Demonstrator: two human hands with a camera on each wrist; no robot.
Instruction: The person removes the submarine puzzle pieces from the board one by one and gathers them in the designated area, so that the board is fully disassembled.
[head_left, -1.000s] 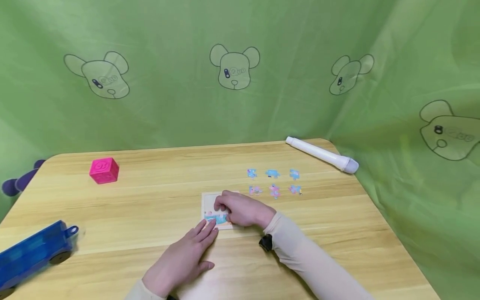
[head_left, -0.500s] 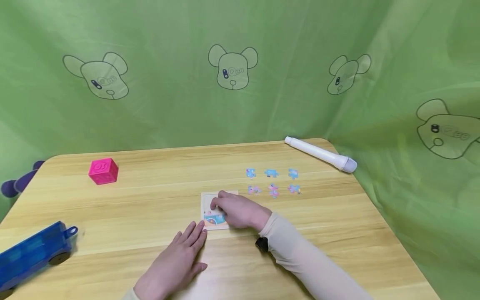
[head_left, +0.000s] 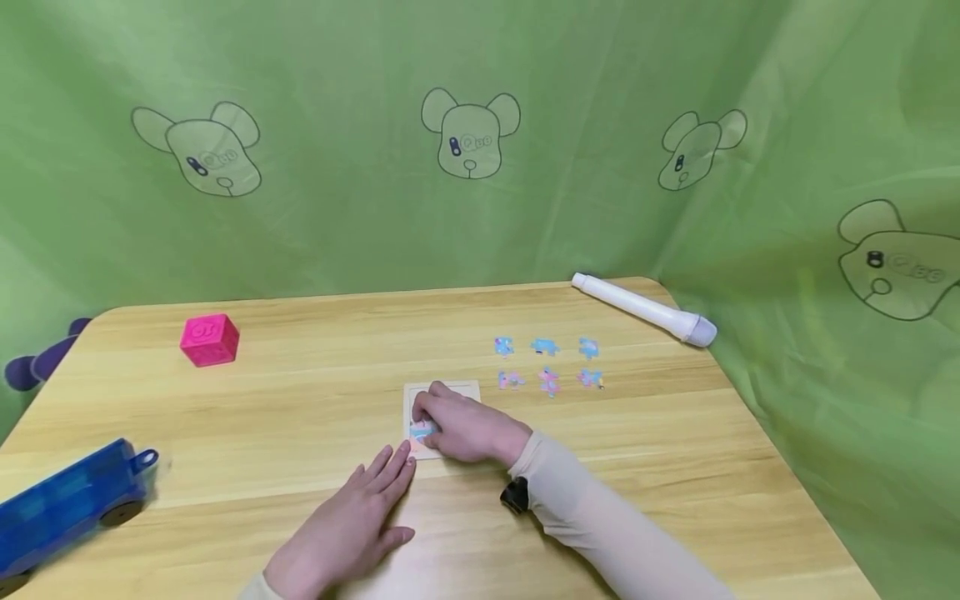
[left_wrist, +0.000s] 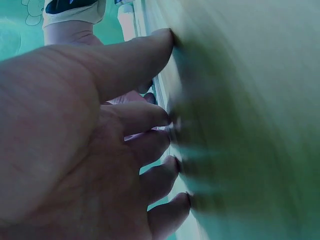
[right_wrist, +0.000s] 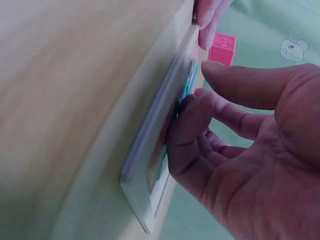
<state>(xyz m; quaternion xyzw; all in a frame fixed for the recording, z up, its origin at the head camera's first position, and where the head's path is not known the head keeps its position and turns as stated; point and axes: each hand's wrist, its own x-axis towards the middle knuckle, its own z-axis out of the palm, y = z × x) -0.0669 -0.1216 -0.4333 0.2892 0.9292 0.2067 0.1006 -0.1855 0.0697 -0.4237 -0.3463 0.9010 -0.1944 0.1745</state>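
In the head view my right hand [head_left: 471,427] bends over a small square puzzle frame [head_left: 459,387], hiding much of it. Blue and pink puzzle pieces [head_left: 420,431] show at its lower left. Seen from the right wrist, the curled index finger [right_wrist: 192,120] meets the teal pieces [right_wrist: 191,75] in the frame. The thumb tip [right_wrist: 210,70] is close to them; whether it pinches one I cannot tell. My left hand [head_left: 352,521] lies with fingers extended, their tips at the frame's lower left corner. In the left wrist view its fingertips [left_wrist: 162,120] rest on a surface.
Several loose puzzle pieces [head_left: 548,347] lie in two rows right of the frame on the wooden table [head_left: 300,400]. A white toy microphone [head_left: 637,307] is at the back right. A pink cube [head_left: 210,340] and a blue toy wagon [head_left: 71,508] stand on the left.
My right hand has shifted left over the frame, staying bent at the pieces. My left hand has drawn back slightly left, its fingertips now at the frame's corner. The loose pieces have stayed put.
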